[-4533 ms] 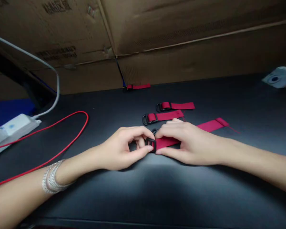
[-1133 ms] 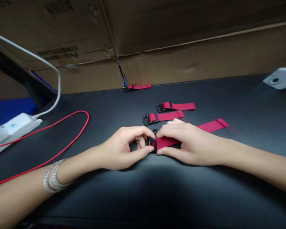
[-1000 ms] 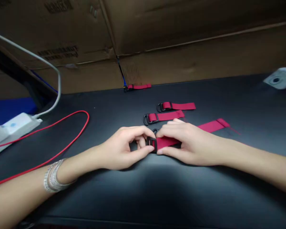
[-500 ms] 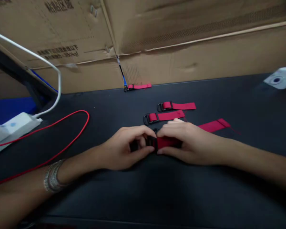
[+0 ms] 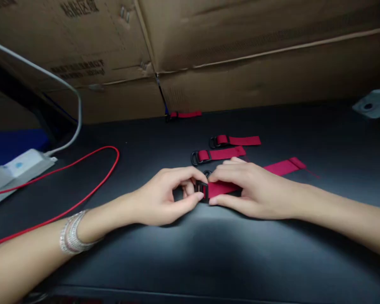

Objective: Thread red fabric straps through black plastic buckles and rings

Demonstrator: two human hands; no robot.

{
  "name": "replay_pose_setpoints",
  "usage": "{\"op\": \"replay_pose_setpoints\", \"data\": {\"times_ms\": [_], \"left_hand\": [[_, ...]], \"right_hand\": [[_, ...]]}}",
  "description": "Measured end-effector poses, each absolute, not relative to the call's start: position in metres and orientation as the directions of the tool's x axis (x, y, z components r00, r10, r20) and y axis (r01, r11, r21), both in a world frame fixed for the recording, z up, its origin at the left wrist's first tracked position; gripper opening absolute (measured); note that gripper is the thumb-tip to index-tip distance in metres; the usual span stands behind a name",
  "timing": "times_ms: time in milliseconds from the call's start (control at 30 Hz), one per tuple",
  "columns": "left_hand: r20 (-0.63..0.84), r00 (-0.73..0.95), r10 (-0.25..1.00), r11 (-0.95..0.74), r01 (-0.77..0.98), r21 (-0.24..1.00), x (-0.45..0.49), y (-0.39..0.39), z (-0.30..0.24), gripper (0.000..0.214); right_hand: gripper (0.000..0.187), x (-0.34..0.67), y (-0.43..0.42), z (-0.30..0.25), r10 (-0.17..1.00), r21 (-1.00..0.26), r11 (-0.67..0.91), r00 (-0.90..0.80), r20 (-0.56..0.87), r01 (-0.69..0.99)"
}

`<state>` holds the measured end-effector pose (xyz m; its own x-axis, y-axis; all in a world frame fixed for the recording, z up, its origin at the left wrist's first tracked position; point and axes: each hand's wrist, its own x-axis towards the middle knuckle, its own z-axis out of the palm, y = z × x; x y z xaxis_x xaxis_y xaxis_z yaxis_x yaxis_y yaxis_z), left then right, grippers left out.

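The near edge of the dark tabletop (image 5: 209,288) runs along the bottom of the view, and a wide band of the same surface lies between it and the hands. The left hand (image 5: 160,196), with a stack of silver bangles (image 5: 71,236) at its wrist, pinches a black plastic buckle (image 5: 202,190) in a narrow grip between thumb and fingertips. The right hand (image 5: 253,192) holds the red webbing strap (image 5: 223,189) just beside that buckle, also narrowly, with its thumb below and fingers over the top. The two hands almost touch, with the strap low over the table between them. A small black ring (image 5: 207,173) shows just beyond the fingers (whether it joins this strap, I cannot tell).

Past the right hand lies a long red strap (image 5: 285,167), and two more red straps with black rings (image 5: 217,155) (image 5: 236,141) sit just beyond the hands. To the left, well apart from the left hand, loops a red cable (image 5: 118,158), near a white power adapter (image 5: 27,164) and a white cable (image 5: 79,109). One last red strap (image 5: 185,114) lies at the far table edge, against cardboard boxes (image 5: 240,55).
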<state>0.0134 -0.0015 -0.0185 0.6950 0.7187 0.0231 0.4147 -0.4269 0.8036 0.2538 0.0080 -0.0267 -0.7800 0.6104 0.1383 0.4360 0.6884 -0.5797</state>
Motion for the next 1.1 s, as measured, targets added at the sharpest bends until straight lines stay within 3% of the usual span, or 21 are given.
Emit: {"op": "replay_pose_setpoints", "data": {"times_ms": [1100], "left_hand": [[0.028, 0.686, 0.727, -0.436, 0.430, 0.791, 0.0125, -0.0012, -0.0190, 0.020]], "right_hand": [[0.023, 0.2549, 0.0082, -0.0284, 0.612, -0.581, 0.695, -0.774, 0.166, 0.425]]}}
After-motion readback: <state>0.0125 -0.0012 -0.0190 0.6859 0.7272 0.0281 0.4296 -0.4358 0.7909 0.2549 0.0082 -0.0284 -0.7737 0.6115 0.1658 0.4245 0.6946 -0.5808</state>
